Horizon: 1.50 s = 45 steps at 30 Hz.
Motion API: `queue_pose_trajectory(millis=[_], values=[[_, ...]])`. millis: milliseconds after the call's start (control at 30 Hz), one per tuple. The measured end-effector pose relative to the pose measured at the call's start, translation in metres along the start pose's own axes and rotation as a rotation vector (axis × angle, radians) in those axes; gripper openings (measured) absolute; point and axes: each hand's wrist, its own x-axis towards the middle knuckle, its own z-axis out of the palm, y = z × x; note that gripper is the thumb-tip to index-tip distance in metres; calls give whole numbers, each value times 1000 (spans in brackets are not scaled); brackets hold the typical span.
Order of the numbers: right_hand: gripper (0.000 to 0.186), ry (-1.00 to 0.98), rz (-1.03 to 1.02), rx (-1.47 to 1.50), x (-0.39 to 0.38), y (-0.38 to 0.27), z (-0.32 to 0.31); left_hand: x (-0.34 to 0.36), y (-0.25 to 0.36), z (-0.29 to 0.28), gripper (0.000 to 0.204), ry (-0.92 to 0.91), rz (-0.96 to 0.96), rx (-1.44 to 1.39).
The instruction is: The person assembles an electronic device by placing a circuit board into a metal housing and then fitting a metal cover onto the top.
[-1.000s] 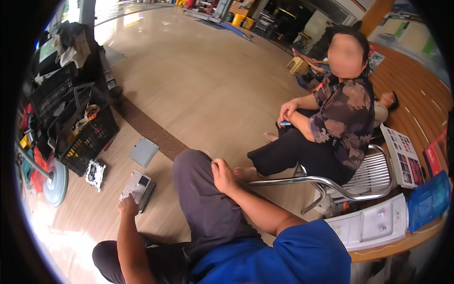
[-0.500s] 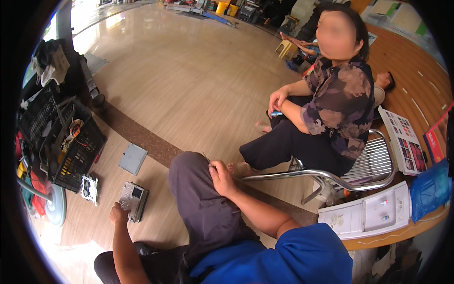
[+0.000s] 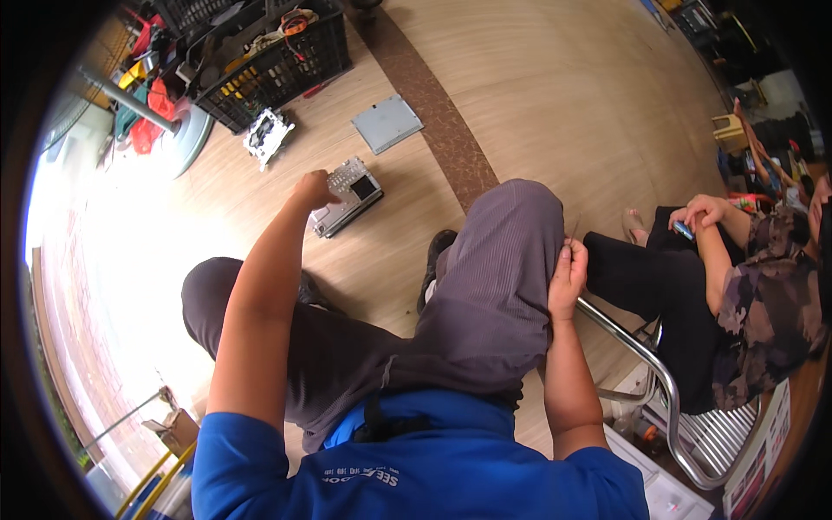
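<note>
My left hand is down at a silver electronic unit on the floor, its fingers curled at the unit's left side. My right hand rests beside my raised right knee, closed on a thin metal tool that points upward. A flat grey panel lies just beyond the unit, and a white metal frame part lies to its left.
A black crate of tools and a round pedestal base stand at upper left. A seated person holding a blue object is at right, beside a metal chair. A cardboard box is at lower left.
My view has tilted down and swung left, so the floor items appear higher and farther right. My left hand stays at the silver unit; my right hand keeps the thin tool by my knee.
</note>
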Motion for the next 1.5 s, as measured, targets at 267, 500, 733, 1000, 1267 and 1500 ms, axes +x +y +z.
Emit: queue_pose_trajectory(millis=[267,500,733,1000,1267,1500], values=[[27,83,1,-227,-7,0,-11,3,26,6,61,-88,8,52],[23,93,9,-186,-11,2,-11,-7,42,-4,48,-86,-56,80],[24,96,101,-140,-4,8,-9,7,19,25,22,119,-162,166],[21,81,96,-244,-3,-7,-13,0,38,102,26,183,-118,94],[23,58,68,-145,-7,9,-11,-2,16,124,22,165,-81,60],[22,62,48,-139,-3,1,-12,-5,28,110,22,173,-165,39]])
